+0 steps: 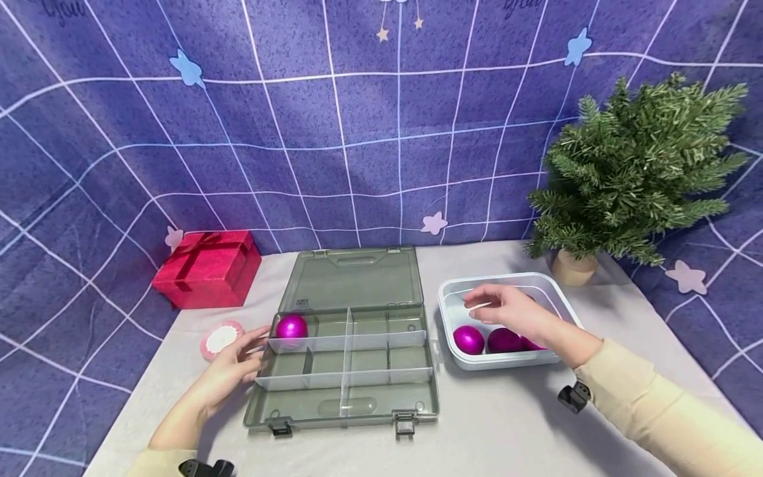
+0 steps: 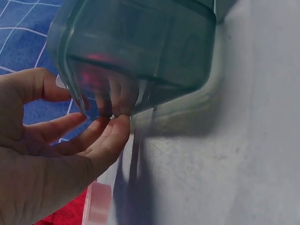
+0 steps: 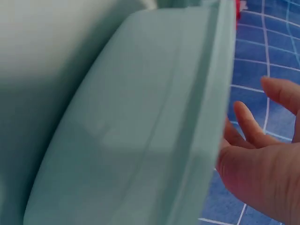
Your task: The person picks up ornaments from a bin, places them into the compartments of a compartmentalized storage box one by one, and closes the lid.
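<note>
A grey-green see-through compartment box (image 1: 352,361) lies with its lid folded back. One shiny magenta ball (image 1: 291,326) sits in its back left compartment. At the box's left side is my left hand (image 1: 229,371); its loosely bent fingers (image 2: 105,145) touch the outer wall, and the thumb lies by the rim. My right hand (image 1: 512,311) hovers over a pale blue-white tray (image 1: 459,298), fingers apart and holding nothing. In the tray are a magenta ball (image 1: 469,340) and darker ones (image 1: 505,340), partly hidden by the hand and wrist. In the right wrist view the tray wall (image 3: 126,117) hides some fingertips.
A red gift box (image 1: 208,268) stands at the back left, with a pink-and-white round item (image 1: 222,339) in front of it. A small artificial fir tree (image 1: 632,172) stands behind the tray on the right. A blue gridded cloth (image 1: 369,132) hangs behind the table.
</note>
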{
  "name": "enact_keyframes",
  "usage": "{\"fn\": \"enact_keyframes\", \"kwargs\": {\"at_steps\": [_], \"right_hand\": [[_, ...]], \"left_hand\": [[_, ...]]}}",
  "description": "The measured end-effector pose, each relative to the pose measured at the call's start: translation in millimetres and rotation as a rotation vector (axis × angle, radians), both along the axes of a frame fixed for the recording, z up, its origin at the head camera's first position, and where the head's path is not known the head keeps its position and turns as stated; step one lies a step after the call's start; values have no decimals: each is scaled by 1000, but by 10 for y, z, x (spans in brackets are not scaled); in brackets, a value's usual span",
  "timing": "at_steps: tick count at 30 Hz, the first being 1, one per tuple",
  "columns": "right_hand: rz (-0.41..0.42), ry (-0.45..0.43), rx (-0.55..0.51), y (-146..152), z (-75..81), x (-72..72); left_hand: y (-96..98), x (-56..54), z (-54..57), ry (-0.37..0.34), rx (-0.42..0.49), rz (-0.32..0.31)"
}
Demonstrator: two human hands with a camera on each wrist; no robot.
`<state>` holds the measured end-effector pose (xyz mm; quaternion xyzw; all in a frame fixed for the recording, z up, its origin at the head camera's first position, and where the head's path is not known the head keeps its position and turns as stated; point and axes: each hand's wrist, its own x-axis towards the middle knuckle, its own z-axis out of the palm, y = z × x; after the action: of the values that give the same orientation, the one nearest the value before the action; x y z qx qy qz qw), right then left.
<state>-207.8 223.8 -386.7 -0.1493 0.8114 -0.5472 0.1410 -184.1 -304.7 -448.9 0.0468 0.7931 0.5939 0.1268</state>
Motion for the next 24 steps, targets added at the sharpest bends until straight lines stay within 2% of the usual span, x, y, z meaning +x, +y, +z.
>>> {"fn": "enact_keyframes", "kwargs": {"at_steps": [6,15,24], "right_hand": [[82,25,55,73,-145,-82],[218,24,155,97,-216,-177],[322,93,239,97,-311,-213]], "left_hand": [[1,3,-12,-4,3,10],[5,7,-2,-9,6,18],[15,-8,-1,-4,4,8]]}}
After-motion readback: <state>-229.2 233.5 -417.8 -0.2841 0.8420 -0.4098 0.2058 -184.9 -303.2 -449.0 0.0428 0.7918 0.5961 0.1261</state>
